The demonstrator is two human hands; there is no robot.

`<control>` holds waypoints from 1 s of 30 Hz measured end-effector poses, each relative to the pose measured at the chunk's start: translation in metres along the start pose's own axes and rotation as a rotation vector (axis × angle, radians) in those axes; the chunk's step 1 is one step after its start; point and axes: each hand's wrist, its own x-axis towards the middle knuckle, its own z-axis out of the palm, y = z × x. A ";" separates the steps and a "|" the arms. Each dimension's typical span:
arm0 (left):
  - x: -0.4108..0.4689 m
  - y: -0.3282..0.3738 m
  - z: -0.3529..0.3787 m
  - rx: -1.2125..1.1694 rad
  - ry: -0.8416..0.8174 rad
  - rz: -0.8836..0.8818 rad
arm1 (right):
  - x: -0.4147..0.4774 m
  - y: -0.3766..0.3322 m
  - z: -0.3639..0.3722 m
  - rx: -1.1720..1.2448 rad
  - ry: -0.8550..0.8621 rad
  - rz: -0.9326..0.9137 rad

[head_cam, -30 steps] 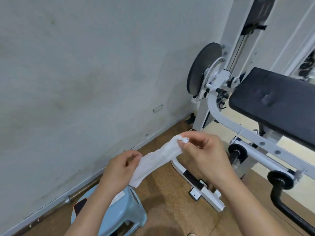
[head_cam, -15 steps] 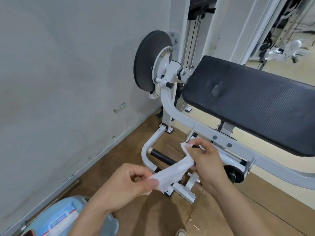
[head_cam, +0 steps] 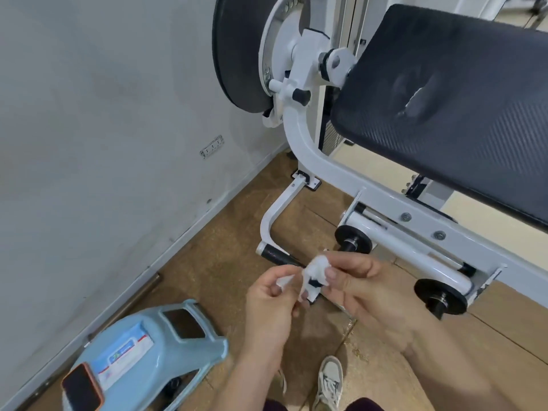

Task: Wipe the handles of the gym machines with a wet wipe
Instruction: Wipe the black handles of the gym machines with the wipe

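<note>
A white wet wipe is bunched up between both hands in the lower middle of the view. My left hand pinches its left end. My right hand grips the crumpled right part with thumb and fingers. Just behind the hands, low near the floor, lies the black grip of a handle on the white frame of a gym machine. The hands are close to that handle without touching it. Two black round end caps stick out from the frame on the right.
A black padded bench fills the upper right. A black weight disc hangs at the top by the grey wall. A light blue plastic stool at bottom left carries a wipes pack and a phone. My shoe stands on the wooden floor.
The view has swung towards the machine and moved closer. The wipe, stretched long between my hands a second ago, is now crumpled into a small wad as the hands came together.
</note>
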 end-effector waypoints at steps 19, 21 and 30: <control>0.139 -0.066 -0.082 0.308 -0.021 0.229 | 0.150 0.152 0.024 -1.414 0.765 -0.505; 0.152 -0.071 -0.083 0.399 -0.024 0.286 | 0.147 0.164 0.028 -1.503 0.763 -0.474; 0.170 -0.081 -0.090 0.477 -0.063 0.476 | 0.164 0.160 0.024 -1.589 0.824 -0.473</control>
